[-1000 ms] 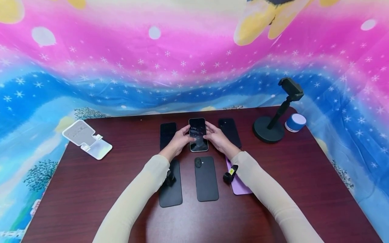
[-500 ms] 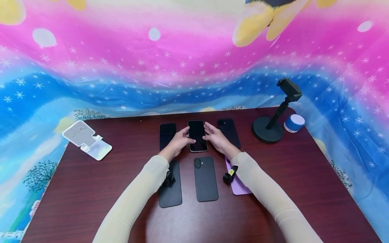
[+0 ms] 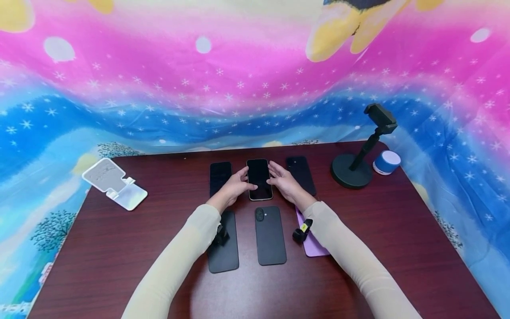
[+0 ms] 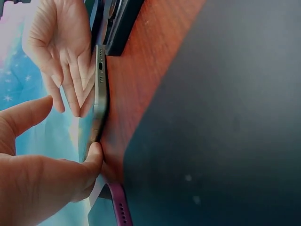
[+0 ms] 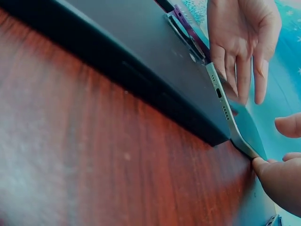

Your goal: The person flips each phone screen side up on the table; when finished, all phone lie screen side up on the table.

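A dark-screened smartphone (image 3: 260, 179) lies face up near the table's far edge, between both hands. My left hand (image 3: 236, 184) is at its left side, a fingertip touching the edge in the left wrist view and the thumb raised over the screen. On the opposite side is my right hand (image 3: 284, 181), fingers loosely extended; in the right wrist view a fingertip meets the phone's edge (image 5: 220, 94). Closer to me lies a dark phone (image 3: 271, 237), camera side up. My left forearm partly hides a dark grey phone (image 3: 224, 259), and my right sleeve partly covers a purple phone (image 3: 314, 246).
A black phone (image 3: 220, 175) lies behind my left hand, another dark phone (image 3: 302, 173) behind my right. White folding stand (image 3: 105, 175) at left; black phone holder (image 3: 352, 170) and a blue-and-white cylinder (image 3: 386, 162) at right. Patterned cloth (image 3: 239, 102) hangs behind the table.
The smartphone between my hands has gone from slightly tilted to flat on the table, its screen reflections gone. My fingers have loosened at its sides; the other phones have not moved.
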Demonstrator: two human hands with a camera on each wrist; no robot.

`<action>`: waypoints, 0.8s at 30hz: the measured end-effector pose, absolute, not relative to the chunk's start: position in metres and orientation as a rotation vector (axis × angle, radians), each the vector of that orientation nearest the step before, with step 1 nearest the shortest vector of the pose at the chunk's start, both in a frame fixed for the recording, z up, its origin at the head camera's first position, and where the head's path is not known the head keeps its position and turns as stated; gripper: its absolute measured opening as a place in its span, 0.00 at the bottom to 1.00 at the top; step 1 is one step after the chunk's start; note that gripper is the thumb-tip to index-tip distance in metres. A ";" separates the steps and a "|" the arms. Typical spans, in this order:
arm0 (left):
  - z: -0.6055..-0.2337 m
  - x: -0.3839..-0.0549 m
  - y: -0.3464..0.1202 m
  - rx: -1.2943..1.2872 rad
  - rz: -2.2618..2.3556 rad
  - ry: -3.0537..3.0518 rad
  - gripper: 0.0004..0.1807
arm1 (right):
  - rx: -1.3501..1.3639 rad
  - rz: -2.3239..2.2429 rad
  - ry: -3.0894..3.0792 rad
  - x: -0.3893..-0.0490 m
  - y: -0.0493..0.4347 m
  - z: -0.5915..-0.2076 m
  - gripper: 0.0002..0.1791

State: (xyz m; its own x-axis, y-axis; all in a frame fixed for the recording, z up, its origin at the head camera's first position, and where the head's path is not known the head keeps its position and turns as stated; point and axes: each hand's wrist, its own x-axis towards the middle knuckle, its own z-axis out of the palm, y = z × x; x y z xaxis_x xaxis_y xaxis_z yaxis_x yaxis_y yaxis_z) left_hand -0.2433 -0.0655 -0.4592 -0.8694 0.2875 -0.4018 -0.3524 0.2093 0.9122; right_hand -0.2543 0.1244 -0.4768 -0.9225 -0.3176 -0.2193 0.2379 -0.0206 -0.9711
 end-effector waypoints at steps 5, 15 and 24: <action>-0.461 -0.242 -0.068 -0.051 1.714 1.996 0.45 | -0.126 -1.997 1.898 -0.253 0.126 -0.479 0.40; -0.463 -0.243 -0.068 -0.055 1.734 1.995 0.46 | -0.055 -1.999 1.903 -0.253 0.124 -0.480 0.40; -0.463 -0.240 -0.067 -0.074 1.740 2.018 0.45 | -0.036 -2.001 1.899 -0.252 0.123 -0.478 0.39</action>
State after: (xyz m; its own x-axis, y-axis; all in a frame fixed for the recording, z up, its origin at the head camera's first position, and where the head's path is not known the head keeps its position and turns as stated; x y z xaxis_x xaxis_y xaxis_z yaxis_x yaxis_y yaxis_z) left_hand -0.2404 -0.0673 -0.4631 -0.8874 0.2592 -0.3812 -0.3388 0.1941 0.9206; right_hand -0.2520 0.1232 -0.4782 -0.9272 -0.2885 -0.2387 0.2534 -0.0142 -0.9672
